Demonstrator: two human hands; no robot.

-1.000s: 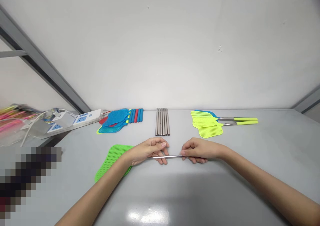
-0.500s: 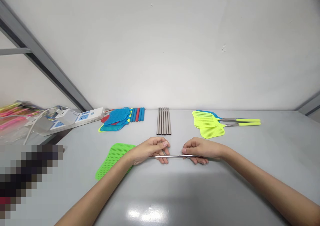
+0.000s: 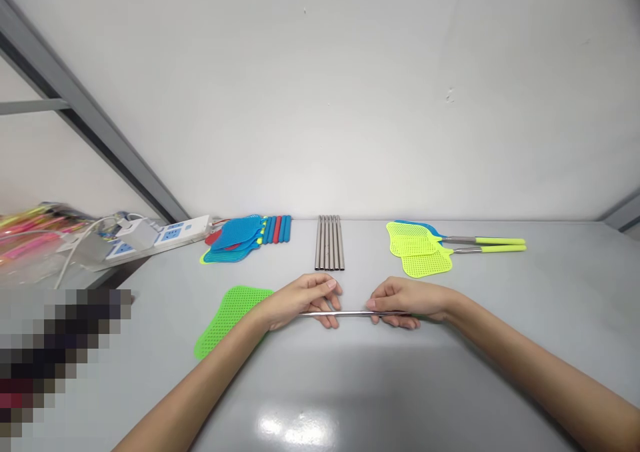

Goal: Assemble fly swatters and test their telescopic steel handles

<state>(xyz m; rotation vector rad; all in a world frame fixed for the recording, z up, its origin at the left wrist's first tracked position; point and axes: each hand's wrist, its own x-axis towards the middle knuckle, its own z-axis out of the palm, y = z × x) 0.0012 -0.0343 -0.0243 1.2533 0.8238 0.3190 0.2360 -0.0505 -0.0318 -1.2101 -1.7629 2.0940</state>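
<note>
A green fly swatter (image 3: 239, 307) lies across the table in front of me, its mesh head at the left, partly covered by my left forearm. My left hand (image 3: 305, 302) is loosely curled at the near end of its thin metal rod (image 3: 353, 313), which crosses the lower fingers. With thumb and fingers, my right hand (image 3: 407, 300) pinches the rod farther right. A little green shows beneath the right palm, where the swatter's handle end is mostly hidden. A short stretch of bare rod runs between the two hands.
Grey metal tubes (image 3: 329, 242) stand in a row near the wall. Blue and red swatter heads (image 3: 235, 239) with short grips (image 3: 277, 229) lie back left. Yellow and blue swatters (image 3: 425, 255) lie back right. A power strip (image 3: 173, 232) and bagged items (image 3: 27, 239) are far left.
The view has shifted slightly, so everything appears a little farther right. Both hands keep nearly the same place and hold on the swatter.
</note>
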